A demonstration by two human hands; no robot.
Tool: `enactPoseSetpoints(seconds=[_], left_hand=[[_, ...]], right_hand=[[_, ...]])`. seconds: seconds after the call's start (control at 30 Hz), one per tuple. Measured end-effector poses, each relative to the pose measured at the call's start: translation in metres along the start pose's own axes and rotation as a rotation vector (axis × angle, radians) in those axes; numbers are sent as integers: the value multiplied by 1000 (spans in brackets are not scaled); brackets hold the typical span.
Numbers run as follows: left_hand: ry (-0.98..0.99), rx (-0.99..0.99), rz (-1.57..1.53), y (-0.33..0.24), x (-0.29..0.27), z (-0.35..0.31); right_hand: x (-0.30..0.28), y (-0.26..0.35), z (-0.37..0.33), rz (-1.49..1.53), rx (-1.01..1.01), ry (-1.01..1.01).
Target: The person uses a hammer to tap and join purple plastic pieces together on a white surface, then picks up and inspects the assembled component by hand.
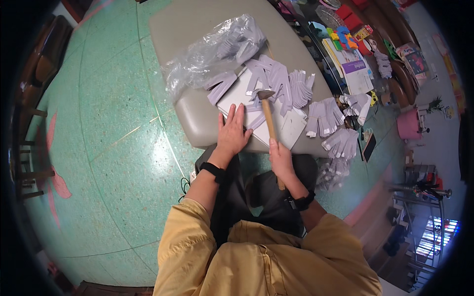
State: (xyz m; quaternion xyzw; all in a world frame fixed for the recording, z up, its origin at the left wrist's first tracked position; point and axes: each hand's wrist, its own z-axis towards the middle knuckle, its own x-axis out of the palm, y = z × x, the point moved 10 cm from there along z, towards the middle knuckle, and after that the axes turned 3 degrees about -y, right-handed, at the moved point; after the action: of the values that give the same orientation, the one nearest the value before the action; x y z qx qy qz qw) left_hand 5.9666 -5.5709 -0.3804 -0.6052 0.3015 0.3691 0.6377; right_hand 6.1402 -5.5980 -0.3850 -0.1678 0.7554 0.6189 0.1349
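My right hand is wrapped around the wooden handle of a hammer. The hammer's dark head is above a white board on the padded bench, among pale lilac folded strips; whether it touches one I cannot tell. My left hand lies with fingers stretched out over the board's near left corner, its thumb close to a lilac strip lying there. Another folded strip rests beyond the left fingertips. Fanned bundles of similar strips sit at the right edge of the bench.
A clear plastic bag with more strips lies on the beige bench. Farther right are papers, colourful toy blocks and a pink pot. Green floor extends to the left, with dark chairs at the edge.
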Motion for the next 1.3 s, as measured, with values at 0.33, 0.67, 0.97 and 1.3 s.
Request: enactPoseSetpoints(seconds=[0.33, 0.67, 0.97, 1.3], left_hand=[[16, 2, 17, -6, -1, 2], [76, -17, 10, -4, 2, 1], [62, -21, 32, 2, 2, 2], [60, -15, 26, 0, -1, 3]], right_hand=[[-19, -14, 14, -218, 106, 41], [-38, -39, 4, -315, 202, 43], [-31, -26, -11, -325, 191, 109], [-19, -26, -42, -146, 365, 165]])
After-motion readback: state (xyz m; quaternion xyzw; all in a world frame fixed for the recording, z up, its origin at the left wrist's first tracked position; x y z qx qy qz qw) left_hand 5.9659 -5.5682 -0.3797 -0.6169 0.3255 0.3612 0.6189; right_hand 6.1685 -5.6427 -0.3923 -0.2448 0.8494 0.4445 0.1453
